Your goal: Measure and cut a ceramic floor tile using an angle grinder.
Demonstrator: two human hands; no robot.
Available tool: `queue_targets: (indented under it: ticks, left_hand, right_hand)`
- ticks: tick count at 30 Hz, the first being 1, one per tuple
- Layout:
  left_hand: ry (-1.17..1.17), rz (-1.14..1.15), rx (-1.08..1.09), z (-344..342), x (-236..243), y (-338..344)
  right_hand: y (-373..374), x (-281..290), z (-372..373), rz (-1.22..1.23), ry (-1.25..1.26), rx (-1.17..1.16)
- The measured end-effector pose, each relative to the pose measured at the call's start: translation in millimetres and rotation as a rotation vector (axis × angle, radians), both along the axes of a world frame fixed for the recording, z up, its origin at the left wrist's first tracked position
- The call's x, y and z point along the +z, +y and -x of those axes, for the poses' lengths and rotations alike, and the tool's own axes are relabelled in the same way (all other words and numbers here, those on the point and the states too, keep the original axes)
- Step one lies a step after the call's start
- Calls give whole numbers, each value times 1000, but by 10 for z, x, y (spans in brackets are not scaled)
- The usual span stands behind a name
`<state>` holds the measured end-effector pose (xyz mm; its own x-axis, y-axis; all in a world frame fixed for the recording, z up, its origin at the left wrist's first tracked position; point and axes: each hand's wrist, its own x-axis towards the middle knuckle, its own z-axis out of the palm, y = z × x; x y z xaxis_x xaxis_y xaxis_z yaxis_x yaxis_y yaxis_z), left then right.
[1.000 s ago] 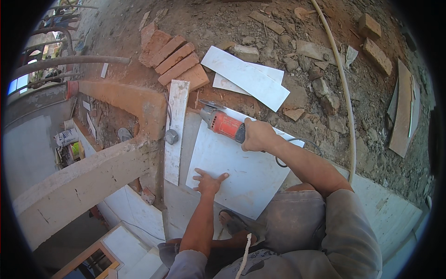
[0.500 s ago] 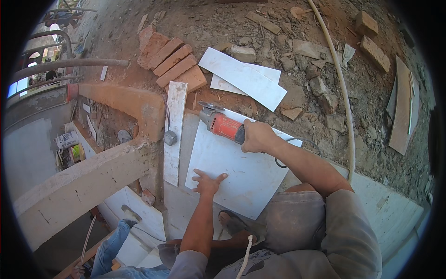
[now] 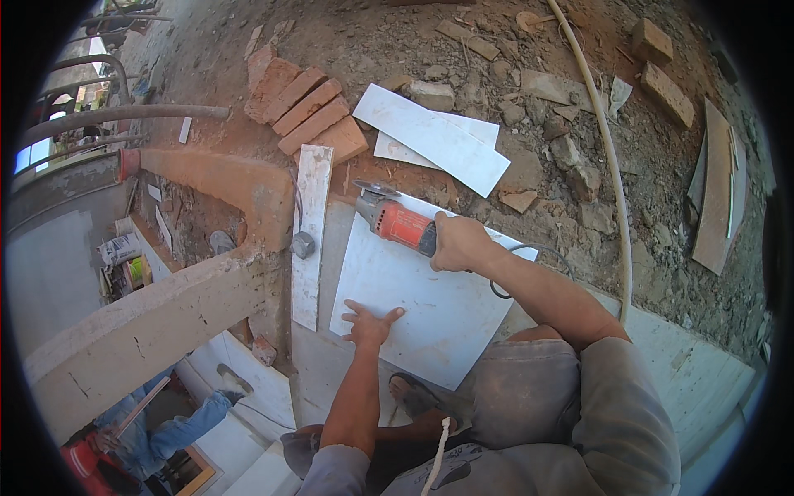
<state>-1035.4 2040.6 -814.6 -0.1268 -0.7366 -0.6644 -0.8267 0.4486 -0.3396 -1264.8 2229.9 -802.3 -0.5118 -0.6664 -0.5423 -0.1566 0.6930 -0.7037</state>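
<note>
A large white tile (image 3: 422,314) lies in front of me, tilted a little. My left hand (image 3: 369,324) rests on its near left part with the fingers spread, holding nothing. In my right hand (image 3: 456,245) is a red and black angle grinder (image 3: 403,226), gripped by its rear end. The grinder lies over the tile's far edge, its disc (image 3: 376,188) at the far left corner. Whether the disc touches the tile I cannot tell. A dark cord (image 3: 496,288) runs from behind my right hand over the tile.
Cut white tile strips (image 3: 438,136) and red bricks (image 3: 314,107) lie beyond. Left of the tile is a dusty narrow board (image 3: 311,248) with a round grey object (image 3: 303,245). A concrete beam (image 3: 149,314) stands left. Below it, a person in red and jeans (image 3: 157,430) holds a strip. A pale hose (image 3: 610,157) crosses right.
At the lower left, the other person has shifted, and a red garment and a held strip now show. My hands, the grinder and the tile look unmoved.
</note>
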Motion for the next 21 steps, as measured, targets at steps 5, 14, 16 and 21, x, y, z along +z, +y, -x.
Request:
queue_targets:
  ticks: [5,14,16,21]
  left_hand:
    - [8,-14,18,20,25,9]
    - [14,-2,23,-3,12,10]
    - [23,-4,34,-2,10,8]
    - [6,-2,20,10,35,29]
  right_hand:
    - [7,11,-4,-10,-13,4]
    - [28,7,-15,-2,3,5]
    - [39,21,-12,-8,1,3]
    - [45,28,-15,-9,0,4]
